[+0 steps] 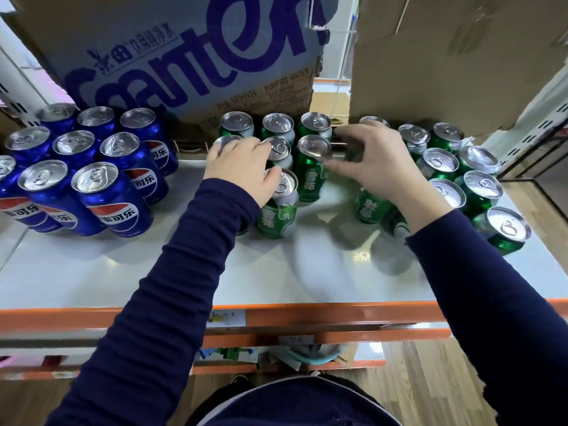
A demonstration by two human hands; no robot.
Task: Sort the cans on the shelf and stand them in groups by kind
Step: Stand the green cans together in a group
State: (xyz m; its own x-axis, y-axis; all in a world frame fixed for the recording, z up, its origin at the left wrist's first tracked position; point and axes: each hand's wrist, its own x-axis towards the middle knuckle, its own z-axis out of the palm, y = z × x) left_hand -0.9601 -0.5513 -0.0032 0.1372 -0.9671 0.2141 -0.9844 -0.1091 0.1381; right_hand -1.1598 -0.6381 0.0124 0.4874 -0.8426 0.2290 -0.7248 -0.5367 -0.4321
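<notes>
Blue Pepsi cans (92, 179) stand grouped at the left of the white shelf (123, 272). Green cans (313, 149) stand in a cluster at the middle, and several more green cans (479, 186) stand at the right. My left hand (242, 167) lies over the top of a mostly hidden green can at the cluster's left, fingers curled down over it. Its thumb touches the front green can (279, 204). My right hand (378, 164) grips another green can (368, 207) from above, just right of the cluster. Its thumb is by a neighbouring can's lid.
A large purified-water carton (184, 56) stands behind the cans at the back left, and a plain cardboard box (445, 72) at the back right. The shelf's orange front edge (307, 315) is close to my body. A lower shelf and wooden floor lie below.
</notes>
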